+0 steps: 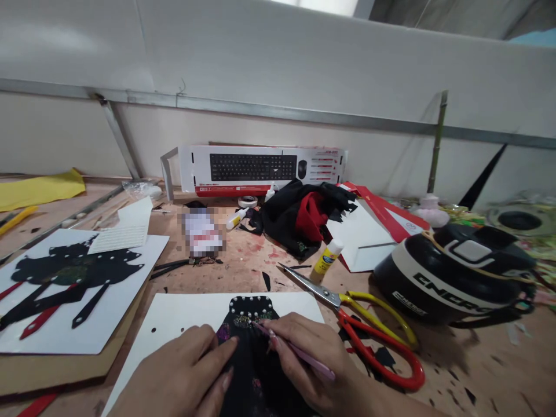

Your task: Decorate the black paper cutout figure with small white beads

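Note:
A black fabric piece (252,324) edged with small pearl beads lies on a white sheet (182,318) at the near edge of the table. My left hand (186,376) presses flat on the fabric's left side, fingers stretched out. My right hand (313,359) grips a thin pink tool (299,352) like a pen, its tip touching the fabric just below the beads.
Scissors (369,330) with red and yellow handles lie right of my hand. A black helmet (456,278) sits far right. A yellow glue bottle (325,258), black and red cloth (304,217), a keyboard box (256,168) and a white board with black cut-outs (65,284) surround the sheet.

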